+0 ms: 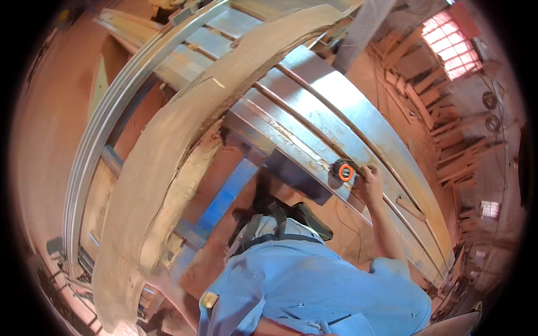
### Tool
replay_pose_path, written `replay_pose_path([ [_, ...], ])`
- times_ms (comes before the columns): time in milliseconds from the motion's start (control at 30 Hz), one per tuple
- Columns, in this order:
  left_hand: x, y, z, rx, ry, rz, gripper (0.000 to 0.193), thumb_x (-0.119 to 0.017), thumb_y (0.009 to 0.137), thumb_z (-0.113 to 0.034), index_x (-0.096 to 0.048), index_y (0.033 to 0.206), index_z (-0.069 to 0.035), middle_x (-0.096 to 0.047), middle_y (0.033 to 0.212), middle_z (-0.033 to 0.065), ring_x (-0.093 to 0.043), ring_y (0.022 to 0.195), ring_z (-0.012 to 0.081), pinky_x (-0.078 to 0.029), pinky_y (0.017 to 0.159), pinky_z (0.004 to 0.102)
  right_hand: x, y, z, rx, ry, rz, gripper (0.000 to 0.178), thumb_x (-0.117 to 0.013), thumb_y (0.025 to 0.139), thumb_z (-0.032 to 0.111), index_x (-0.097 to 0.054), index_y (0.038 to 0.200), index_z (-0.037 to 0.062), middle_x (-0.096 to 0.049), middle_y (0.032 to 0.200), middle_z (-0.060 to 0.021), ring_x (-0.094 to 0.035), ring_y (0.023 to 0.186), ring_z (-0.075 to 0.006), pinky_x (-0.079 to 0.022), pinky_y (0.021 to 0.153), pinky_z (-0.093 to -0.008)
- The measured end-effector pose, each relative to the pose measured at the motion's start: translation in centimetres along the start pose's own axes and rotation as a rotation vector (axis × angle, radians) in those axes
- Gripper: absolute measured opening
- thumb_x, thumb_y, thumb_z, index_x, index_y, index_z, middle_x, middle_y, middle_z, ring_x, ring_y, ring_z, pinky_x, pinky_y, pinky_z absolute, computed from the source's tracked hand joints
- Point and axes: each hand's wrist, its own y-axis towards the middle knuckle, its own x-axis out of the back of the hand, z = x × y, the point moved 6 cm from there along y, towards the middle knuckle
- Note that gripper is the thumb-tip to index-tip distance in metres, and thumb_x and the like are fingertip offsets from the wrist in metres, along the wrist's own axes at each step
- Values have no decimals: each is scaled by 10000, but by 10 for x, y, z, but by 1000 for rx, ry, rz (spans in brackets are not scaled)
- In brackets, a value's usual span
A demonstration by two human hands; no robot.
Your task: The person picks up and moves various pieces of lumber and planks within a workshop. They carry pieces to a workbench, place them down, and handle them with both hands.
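A long, thick wood slab [168, 129] with a rough natural edge lies across the sliding saw table at the left. My left hand [161, 278] is at the slab's near edge, low in the view; its fingers are blurred. Over the grooved metal table [314, 95] on the right, my right hand [370, 182] is closed, its fingers curled. Whatever it grips is too small to make out. Just left of it sits a round black tape measure [343, 171] with an orange ring; I cannot tell whether the fingers touch it.
A curved-looking metal rail [95, 145] runs along the slab's far left side. A blue steel bar [227, 193] of the machine frame lies below the slab. Wood offcuts [417, 106] are heaped along the wall at right, under a bright window [451, 45]. A grey upright post [364, 33] rises at the top.
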Motion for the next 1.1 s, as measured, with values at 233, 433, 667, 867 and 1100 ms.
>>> replay_pose_path([
  [233,1,7,1,4,-234,-70,573,-604,913,-390,-505,1359,-43,-534,1367,145,-483,1273,322,-385,1066,490,27,52,35,-77,300,-54,263,-653,887,151,-638,1093,-12,-643,1015,-194,-619,967,-322,-486,860,-378],
  [433,10,31,5,-120,-30,43,560,-648,838,-222,-511,1330,8,-566,1291,179,-543,1172,330,-442,998,481,-40,92,192,-106,914,441,264,-576,936,166,-637,1108,-25,-685,931,-47,-612,811,-116,-501,744,-257],
  [667,4,10,-5,-656,409,369,532,-699,758,45,-513,1251,119,-612,1139,242,-632,994,317,-521,904,411,-155,25,389,-412,1510,1373,279,-564,974,390,-575,889,125,-549,813,29,-529,786,-81,-458,710,-278],
  [867,18,22,2,-475,451,317,498,-582,931,-289,-536,1251,90,-582,1262,193,-583,1122,300,-501,948,438,-185,14,440,-752,1846,1346,365,-580,981,358,-564,1255,118,-611,1183,-3,-561,1074,-157,-442,955,-349],
  [1100,27,27,-12,-389,464,308,537,-568,943,-343,-527,1265,86,-588,1250,179,-583,1110,291,-501,952,431,-182,19,439,-823,1836,1320,410,-631,954,325,-552,1297,115,-620,1216,-3,-581,1106,-176,-467,944,-375],
])
